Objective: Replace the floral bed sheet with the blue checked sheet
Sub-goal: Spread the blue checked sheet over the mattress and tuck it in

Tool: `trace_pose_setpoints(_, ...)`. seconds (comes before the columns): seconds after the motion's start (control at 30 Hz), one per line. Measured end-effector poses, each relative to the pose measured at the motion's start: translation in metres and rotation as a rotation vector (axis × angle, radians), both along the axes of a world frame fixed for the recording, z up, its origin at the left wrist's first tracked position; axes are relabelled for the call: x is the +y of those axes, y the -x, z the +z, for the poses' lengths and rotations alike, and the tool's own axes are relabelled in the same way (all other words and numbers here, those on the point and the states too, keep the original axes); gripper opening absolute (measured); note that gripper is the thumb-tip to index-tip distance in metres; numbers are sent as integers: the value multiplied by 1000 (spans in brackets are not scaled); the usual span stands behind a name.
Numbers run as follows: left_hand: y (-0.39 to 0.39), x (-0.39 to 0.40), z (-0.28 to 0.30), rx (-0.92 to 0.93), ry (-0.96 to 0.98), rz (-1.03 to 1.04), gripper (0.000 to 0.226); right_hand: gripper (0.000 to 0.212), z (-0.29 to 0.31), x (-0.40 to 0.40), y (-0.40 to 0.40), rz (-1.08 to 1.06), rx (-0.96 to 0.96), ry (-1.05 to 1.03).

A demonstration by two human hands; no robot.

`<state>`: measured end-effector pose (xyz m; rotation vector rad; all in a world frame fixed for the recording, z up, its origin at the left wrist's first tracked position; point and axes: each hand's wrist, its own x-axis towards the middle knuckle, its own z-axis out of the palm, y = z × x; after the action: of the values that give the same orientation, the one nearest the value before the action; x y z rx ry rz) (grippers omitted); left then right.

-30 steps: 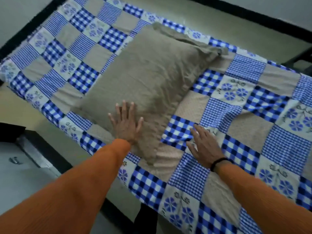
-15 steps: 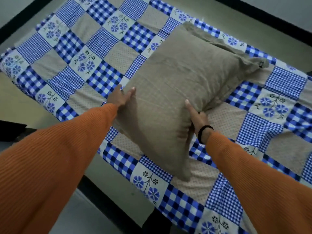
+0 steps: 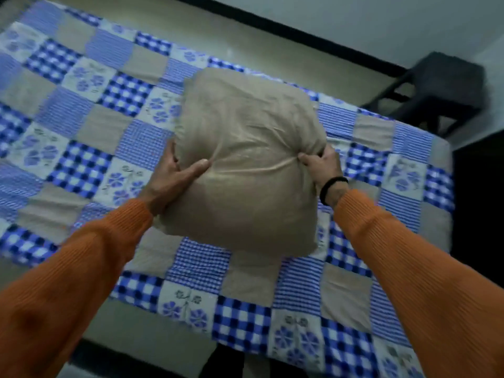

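Blue checked sheet [image 3: 90,170] lay spread flat over the bed, under a tan pillow [image 3: 245,165] raised above it. Both hands gripped that pillow: left hand [image 3: 170,177] on its left edge, right hand [image 3: 320,165] pinching its right edge. A dark stool [image 3: 436,88] stood beyond the pillow's right.

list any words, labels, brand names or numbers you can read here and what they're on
None: no readable text anywhere in this view.
The blue checked sheet has only checks, stripes and flower prints.
The beige pillow, held by the left hand and the right hand, is plain.
The dark stool is blurred.
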<state>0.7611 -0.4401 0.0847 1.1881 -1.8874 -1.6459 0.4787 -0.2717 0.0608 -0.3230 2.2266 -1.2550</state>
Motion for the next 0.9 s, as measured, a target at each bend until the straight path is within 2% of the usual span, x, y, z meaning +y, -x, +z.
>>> trace_pose_setpoints(0.27, 143, 153, 5, 133, -36, -231, 49, 53, 49, 193, 119, -209, 89, -50)
trace_pose_setpoints(0.33, 170, 189, -5, 119, -36, -288, 57, 51, 60, 239, 135, -239, 95, -114)
trace_pose_setpoints(0.4, 194, 224, -15, 74, -34, -323, 75, 51, 61, 284, 150, -280, 102, -138)
trace_pose_setpoints(0.5, 221, 272, -25, -16, -31, -363, 86, 49, 46, 335, 163, -332, 143, -179)
trace_pose_setpoints(0.63, 240, 316, -43, -84, -67, -403, 81, 41, 13, 383, 172, -382, 100, -236)
trace_pose_setpoints(0.7, 239, 332, -53, -176, -100, -432, 89, 38, -2, 401, 174, -399, 34, -292)
trace_pose_setpoints(0.77, 231, 346, -62, -304, -122, -480, 92, 41, -20, 417, 174, -420, -38, -346)
trace_pose_setpoints(0.9, 213, 359, -75, -462, -157, -482, 81, 47, -34, 426, 152, -335, -135, -401)
